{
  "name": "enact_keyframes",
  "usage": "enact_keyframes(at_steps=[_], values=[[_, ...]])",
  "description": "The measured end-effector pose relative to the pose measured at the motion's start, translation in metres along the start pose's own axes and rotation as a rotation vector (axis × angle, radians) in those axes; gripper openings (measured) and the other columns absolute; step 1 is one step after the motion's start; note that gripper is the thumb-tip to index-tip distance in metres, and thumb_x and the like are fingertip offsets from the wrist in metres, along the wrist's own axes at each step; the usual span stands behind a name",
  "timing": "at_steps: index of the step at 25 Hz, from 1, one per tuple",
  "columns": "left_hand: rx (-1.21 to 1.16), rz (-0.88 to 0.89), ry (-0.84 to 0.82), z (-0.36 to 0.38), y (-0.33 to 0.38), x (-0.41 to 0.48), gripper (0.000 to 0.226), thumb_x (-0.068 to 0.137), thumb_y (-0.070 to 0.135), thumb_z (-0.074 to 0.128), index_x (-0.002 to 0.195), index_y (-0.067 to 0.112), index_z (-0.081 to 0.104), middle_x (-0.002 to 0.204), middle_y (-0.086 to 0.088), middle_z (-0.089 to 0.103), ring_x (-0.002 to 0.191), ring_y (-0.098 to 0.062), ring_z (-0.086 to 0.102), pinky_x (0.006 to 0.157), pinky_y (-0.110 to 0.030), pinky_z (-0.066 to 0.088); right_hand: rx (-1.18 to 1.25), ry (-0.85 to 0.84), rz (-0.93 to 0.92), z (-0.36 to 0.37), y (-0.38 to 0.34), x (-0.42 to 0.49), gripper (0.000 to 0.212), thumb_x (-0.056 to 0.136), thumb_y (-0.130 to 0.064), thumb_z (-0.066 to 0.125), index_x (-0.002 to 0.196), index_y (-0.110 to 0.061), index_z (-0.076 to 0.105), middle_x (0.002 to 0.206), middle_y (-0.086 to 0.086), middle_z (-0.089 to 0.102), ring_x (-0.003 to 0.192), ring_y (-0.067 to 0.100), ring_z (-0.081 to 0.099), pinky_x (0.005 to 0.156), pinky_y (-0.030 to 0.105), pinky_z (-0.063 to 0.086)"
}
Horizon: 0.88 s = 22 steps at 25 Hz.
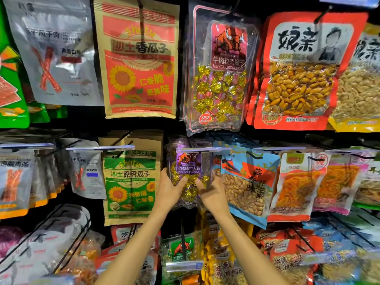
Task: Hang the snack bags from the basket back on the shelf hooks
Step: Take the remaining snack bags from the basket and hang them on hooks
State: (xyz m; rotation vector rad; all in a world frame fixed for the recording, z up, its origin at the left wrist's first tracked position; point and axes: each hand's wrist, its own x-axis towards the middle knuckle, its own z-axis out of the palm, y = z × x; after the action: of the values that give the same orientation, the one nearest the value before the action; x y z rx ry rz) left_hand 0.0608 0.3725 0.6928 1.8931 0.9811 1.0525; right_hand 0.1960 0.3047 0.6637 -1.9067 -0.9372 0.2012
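A clear bag of gold-wrapped beef candies with a purple bull label (189, 163) hangs at a hook in the middle row, its top behind a price strip (203, 149). My left hand (171, 189) holds the bag's left side, thumb across its front. My right hand (211, 191) holds its right side, thumb on the candies. Both forearms reach up from the bottom of the view. The hook itself is hidden behind the strip. No basket is in view.
A green sunflower-seed bag (131, 179) hangs just left, a blue peanut bag (248, 182) just right. Above hangs a red-label beef candy bag (222, 68). Below, a green bull-label bag (182, 246) and long wire hooks (70, 245) jut forward.
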Motion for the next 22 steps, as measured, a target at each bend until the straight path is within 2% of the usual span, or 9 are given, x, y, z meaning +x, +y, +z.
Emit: enact_keyframes(at_steps=[4, 6, 7, 10, 14, 17, 19, 20, 22], values=[[-0.099, -0.094, -0.039, -0.001, 0.005, 0.006, 0.088, 0.090, 0.044, 0.066, 0.155, 0.011, 0.017, 0.154, -0.007, 0.036, 0.139, -0.023, 0.037, 0.107, -0.034, 0.033, 0.228, -0.019, 0.040, 0.000, -0.008, 0.001, 0.089, 0.088, -0.065, 0.055, 0.155, -0.015, 0.025, 0.166, 0.005, 0.004, 0.153, 0.025, 0.007, 0.122, 0.043, 0.020], [-0.165, -0.141, -0.077, 0.000, 0.004, 0.007, 0.091, 0.090, 0.044, 0.066, 0.156, 0.012, 0.013, 0.150, -0.003, 0.038, 0.132, -0.020, 0.043, 0.100, -0.033, 0.038, 0.287, -0.054, 0.021, -0.002, -0.009, -0.001, 0.064, 0.099, -0.042, 0.053, 0.152, -0.014, 0.030, 0.160, -0.005, -0.002, 0.152, 0.021, -0.003, 0.116, 0.017, 0.025], [-0.211, -0.173, -0.097, 0.000, 0.005, 0.006, 0.091, 0.090, 0.043, 0.067, 0.156, 0.014, 0.011, 0.148, -0.002, 0.039, 0.128, -0.017, 0.044, 0.096, -0.031, 0.039, 0.309, -0.084, 0.033, -0.003, -0.011, -0.002, 0.056, 0.102, -0.035, 0.049, 0.151, -0.014, 0.032, 0.161, -0.003, 0.006, 0.152, 0.021, 0.000, 0.106, 0.005, 0.029], [-0.256, -0.222, -0.137, -0.002, 0.001, 0.006, 0.091, 0.089, 0.037, 0.069, 0.156, 0.016, 0.012, 0.152, -0.004, 0.038, 0.129, -0.018, 0.044, 0.101, -0.032, 0.037, 0.377, -0.162, 0.152, -0.003, -0.010, 0.000, 0.063, 0.101, -0.048, 0.041, 0.153, -0.014, 0.029, 0.163, 0.004, 0.020, 0.151, 0.022, 0.018, 0.114, 0.019, 0.024], [-0.234, -0.204, -0.158, -0.009, 0.005, 0.001, 0.081, 0.091, 0.030, 0.068, 0.154, 0.015, 0.019, 0.147, -0.004, 0.043, 0.120, -0.014, 0.046, 0.093, -0.027, 0.034, 0.369, -0.188, 0.194, -0.008, -0.015, -0.003, 0.058, 0.107, -0.036, 0.038, 0.155, -0.007, 0.023, 0.159, 0.006, 0.030, 0.147, 0.023, 0.028, 0.113, 0.028, 0.026], [-0.213, -0.204, -0.192, -0.015, 0.007, -0.005, 0.080, 0.093, 0.031, 0.066, 0.154, 0.018, 0.017, 0.151, -0.002, 0.039, 0.133, -0.018, 0.042, 0.097, -0.027, 0.032, 0.302, -0.163, 0.176, -0.016, -0.015, -0.004, 0.036, 0.104, -0.019, 0.045, 0.136, -0.004, 0.049, 0.134, 0.015, 0.057, 0.124, 0.031, 0.055, 0.086, 0.027, 0.045], [-0.183, -0.219, -0.197, -0.018, 0.003, -0.008, 0.083, 0.092, 0.033, 0.066, 0.155, 0.020, 0.015, 0.155, 0.000, 0.035, 0.138, -0.019, 0.039, 0.106, -0.033, 0.034, 0.164, -0.148, 0.126, -0.020, -0.013, -0.007, 0.025, 0.102, -0.022, 0.050, 0.111, -0.001, 0.059, 0.108, 0.022, 0.066, 0.102, 0.030, 0.063, 0.088, 0.027, 0.042], [-0.173, -0.229, -0.192, -0.019, 0.001, -0.009, 0.083, 0.092, 0.032, 0.067, 0.156, 0.021, 0.015, 0.156, -0.001, 0.033, 0.140, -0.020, 0.038, 0.110, -0.037, 0.033, 0.077, -0.136, 0.084, -0.023, -0.010, -0.006, 0.029, 0.101, -0.028, 0.051, 0.093, -0.001, 0.060, 0.089, 0.022, 0.066, 0.089, 0.026, 0.063, 0.092, 0.028, 0.039], [-0.172, -0.218, -0.177, -0.023, 0.003, -0.013, 0.079, 0.093, 0.027, 0.066, 0.155, 0.020, 0.018, 0.156, -0.004, 0.033, 0.140, -0.022, 0.038, 0.109, -0.037, 0.035, -0.062, -0.129, 0.018, -0.030, -0.011, -0.008, 0.043, 0.100, -0.035, 0.053, 0.066, -0.010, 0.047, 0.060, 0.010, 0.051, 0.077, 0.020, 0.052, 0.086, 0.028, 0.033]])
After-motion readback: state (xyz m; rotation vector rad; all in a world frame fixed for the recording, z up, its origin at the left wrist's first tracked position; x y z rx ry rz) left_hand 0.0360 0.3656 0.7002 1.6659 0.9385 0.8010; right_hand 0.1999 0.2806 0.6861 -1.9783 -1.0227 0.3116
